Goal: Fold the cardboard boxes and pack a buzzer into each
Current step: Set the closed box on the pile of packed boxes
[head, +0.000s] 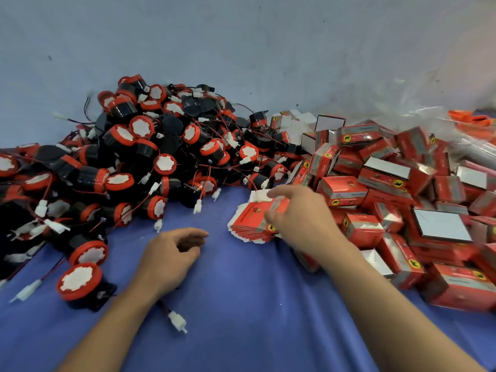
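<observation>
A big heap of black-and-red buzzers (150,154) with red wires and white plugs covers the left and middle of the blue cloth. One buzzer (80,281) lies apart at the near left. A stack of flat red cardboard box blanks (251,224) lies in the middle. My right hand (300,216) rests on that stack, thumb and fingers pinching the top blank. My left hand (174,253) hovers just left of it, fingers loosely curled, holding nothing. A pile of folded red boxes (402,200) fills the right side.
A loose white plug on a red wire (177,320) lies under my left wrist. Clear plastic bags (469,146) and orange items (472,119) sit at the far right. Blue cloth (241,304) shows bare in the near middle. A pale blue wall rises behind.
</observation>
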